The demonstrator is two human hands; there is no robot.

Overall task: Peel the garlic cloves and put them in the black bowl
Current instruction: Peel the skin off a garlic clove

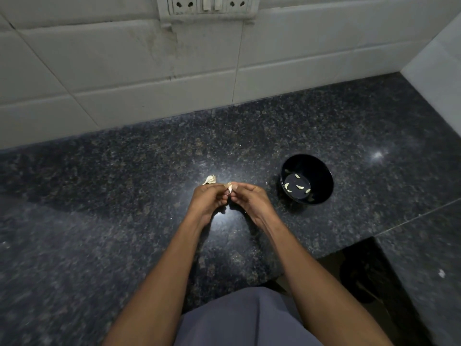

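My left hand (208, 198) and my right hand (249, 197) meet above the middle of the dark granite counter (124, 233). Between their fingertips they pinch one pale garlic clove (230, 188) with loose skin on it. Just beyond my left hand a piece of garlic bulb (210, 180) lies on the counter. To the right stands the black bowl (321, 176), upright, with several peeled cloves (296, 187) on its bottom.
A white tiled wall (149, 71) runs along the back of the counter, with a socket plate (209, 6) at the top. Another wall closes the right side. Small skin flakes (266, 183) lie near the bowl. The counter's edge steps back at the lower right.
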